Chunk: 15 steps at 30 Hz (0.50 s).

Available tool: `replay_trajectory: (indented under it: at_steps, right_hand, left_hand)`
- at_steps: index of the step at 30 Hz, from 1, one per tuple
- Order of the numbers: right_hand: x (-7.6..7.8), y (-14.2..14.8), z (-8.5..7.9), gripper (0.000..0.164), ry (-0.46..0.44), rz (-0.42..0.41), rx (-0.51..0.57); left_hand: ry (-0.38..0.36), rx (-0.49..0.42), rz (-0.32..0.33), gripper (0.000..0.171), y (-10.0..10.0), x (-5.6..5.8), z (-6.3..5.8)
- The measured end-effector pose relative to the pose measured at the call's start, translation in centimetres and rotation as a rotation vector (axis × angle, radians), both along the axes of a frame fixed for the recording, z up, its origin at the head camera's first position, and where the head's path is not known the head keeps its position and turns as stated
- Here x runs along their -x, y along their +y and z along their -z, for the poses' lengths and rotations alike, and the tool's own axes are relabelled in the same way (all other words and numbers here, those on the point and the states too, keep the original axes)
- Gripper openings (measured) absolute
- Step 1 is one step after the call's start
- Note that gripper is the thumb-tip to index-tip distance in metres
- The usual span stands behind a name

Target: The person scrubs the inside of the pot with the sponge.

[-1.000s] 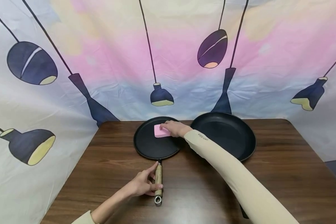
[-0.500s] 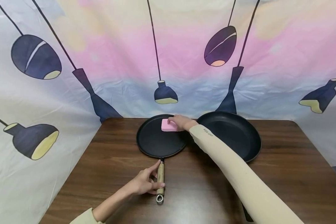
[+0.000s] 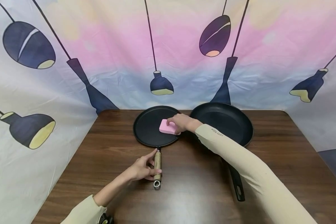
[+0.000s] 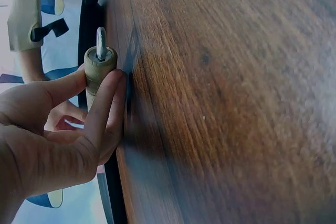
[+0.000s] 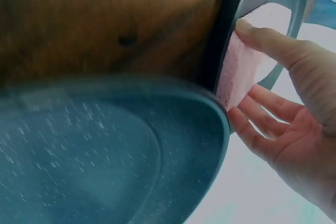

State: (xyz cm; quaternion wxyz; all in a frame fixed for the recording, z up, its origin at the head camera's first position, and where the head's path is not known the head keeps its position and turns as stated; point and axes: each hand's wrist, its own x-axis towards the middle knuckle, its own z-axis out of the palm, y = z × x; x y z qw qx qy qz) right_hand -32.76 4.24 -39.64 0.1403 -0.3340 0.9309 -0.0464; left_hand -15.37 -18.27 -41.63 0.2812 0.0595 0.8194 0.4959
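A flat black pan with a low rim lies toward the back of the table, its wooden handle pointing at me. My left hand grips that handle, thumb and fingers on either side of the wood; in the left wrist view the handle's end with its metal ring shows between them. On the pan's right part, my right hand holds a pink sponge against the cooking surface. The right wrist view shows the sponge pinched between thumb and fingers near the rim.
A larger, deeper black frying pan stands just right of the flat pan, its black handle partly under my right forearm. Both rest on a brown wooden table. Behind hangs a backdrop cloth printed with lamps.
The sponge and right hand went toward the back right of the flat pan, then came back toward its near right edge. The left hand keeps its hold on the handle. The head view shifted.
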Motion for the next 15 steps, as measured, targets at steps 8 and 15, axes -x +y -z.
replay_trajectory:
  at_steps: [8, 15]
  right_hand:
    - [-1.3, -1.8, 0.2, 0.055, 0.056, 0.006, 0.02]
    - [-2.3, -1.8, 0.2, 0.062, 0.037, 0.027, 0.099]
  left_hand:
    - [0.017, -0.016, -0.038, 0.09, -0.3, 0.0, -0.3]
    - [0.162, 0.114, 0.007, 0.085, 0.1, -0.3, -0.3]
